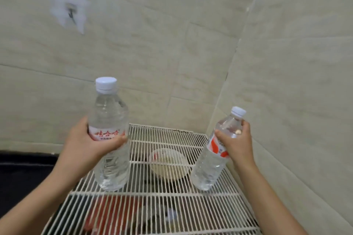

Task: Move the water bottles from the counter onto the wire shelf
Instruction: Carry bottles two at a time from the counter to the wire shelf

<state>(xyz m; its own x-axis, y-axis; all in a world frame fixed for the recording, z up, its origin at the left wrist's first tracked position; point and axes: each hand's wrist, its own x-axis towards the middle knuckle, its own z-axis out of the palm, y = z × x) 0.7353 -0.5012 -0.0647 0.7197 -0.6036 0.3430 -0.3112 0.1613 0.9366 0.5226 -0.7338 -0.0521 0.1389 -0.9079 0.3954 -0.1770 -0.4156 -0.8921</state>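
Note:
My left hand (89,139) grips a large clear water bottle (109,116) round its red-and-white label. The bottle stands upright with a white cap, its base at the left part of the white wire shelf (172,196). My right hand (236,143) grips a smaller clear bottle (210,166) near its shoulder and label. This bottle tilts, cap toward the right wall, and its base is at or just above the shelf's right part; contact cannot be told.
A pale bowl (169,164) lies below the wire shelf, seen through the bars, with red and dark items (107,213) lower down. Tiled walls (286,82) close the back and right. A dark counter (23,173) lies at the left.

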